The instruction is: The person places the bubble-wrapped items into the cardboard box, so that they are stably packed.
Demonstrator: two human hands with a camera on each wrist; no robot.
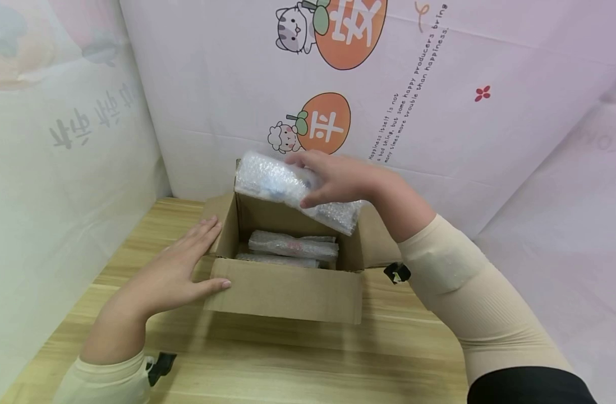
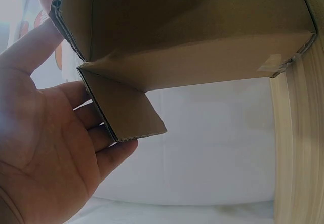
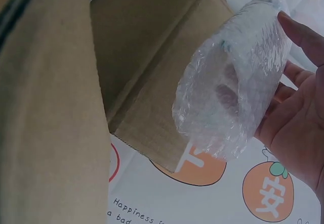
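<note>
My right hand grips a bubble-wrapped package between thumb and fingers, holding it tilted over the back of an open cardboard box. In the right wrist view, the clear wrap forms a loose tube, and what is inside is blurred. My left hand rests against the box's left side, its fingers extended along the side flap and the thumb touching the front flap. The left wrist view shows those fingers behind a small flap. Inside the box lie more bubble-wrapped packages, partly hidden by the front wall.
The box stands on a wood-grain table with its flaps folded outward. A white printed sheet with orange fruit drawings hangs right behind it. Pale sheets also close off the left and right sides.
</note>
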